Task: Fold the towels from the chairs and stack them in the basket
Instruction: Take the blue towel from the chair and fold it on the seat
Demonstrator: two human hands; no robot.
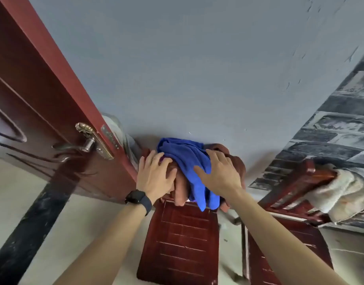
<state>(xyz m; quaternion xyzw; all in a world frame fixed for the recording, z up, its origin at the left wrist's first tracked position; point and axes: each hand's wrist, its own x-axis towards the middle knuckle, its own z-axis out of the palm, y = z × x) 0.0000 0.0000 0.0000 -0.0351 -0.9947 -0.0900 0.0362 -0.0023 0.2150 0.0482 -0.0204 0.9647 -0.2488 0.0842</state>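
Note:
A blue towel (187, 159) lies draped over a brown towel (182, 189) on the back of a dark red wooden chair (181, 239) against the grey wall. A bit of purple cloth shows under my left fingers. My left hand (154, 175) rests on the left side of the pile with fingers spread. My right hand (218, 171) lies flat on the blue towel, fingers spread. A second red chair (290, 243) stands to the right, with a cream towel (341, 192) hung over its back. No basket is in view.
An open dark red door (43, 103) with a brass handle (88, 138) stands close on the left. The right wall has brick-pattern paper (331, 130). Pale floor lies around both chairs.

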